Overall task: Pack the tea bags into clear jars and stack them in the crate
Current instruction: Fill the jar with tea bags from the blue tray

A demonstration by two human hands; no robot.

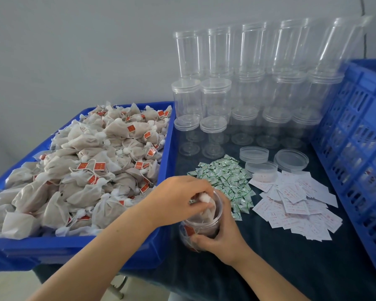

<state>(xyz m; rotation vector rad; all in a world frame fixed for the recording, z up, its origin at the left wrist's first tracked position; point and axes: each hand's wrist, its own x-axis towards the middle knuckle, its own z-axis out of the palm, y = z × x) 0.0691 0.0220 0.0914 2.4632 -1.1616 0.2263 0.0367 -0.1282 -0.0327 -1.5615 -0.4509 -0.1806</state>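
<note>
Near the table's front edge our right hand point(217, 237) grips the jar point(201, 222) while our left hand point(182, 198) pinches a tea bag point(206, 208) in; pushing hard may tip it.

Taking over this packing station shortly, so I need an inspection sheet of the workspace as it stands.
Surface: table under a dark cloth.
Job's things: blue tray heaped with tea bags; open jar partly filled; empty clear jars stacked at the back; blue crate on the right.
Clutter: green-white sachets, printed paper slips, loose lids.
Grippers: left hand pinches a tea bag at the jar's mouth; right hand grips the jar.
Cables: a dark cable on the wall.
Surroundings: plain grey wall.
</note>
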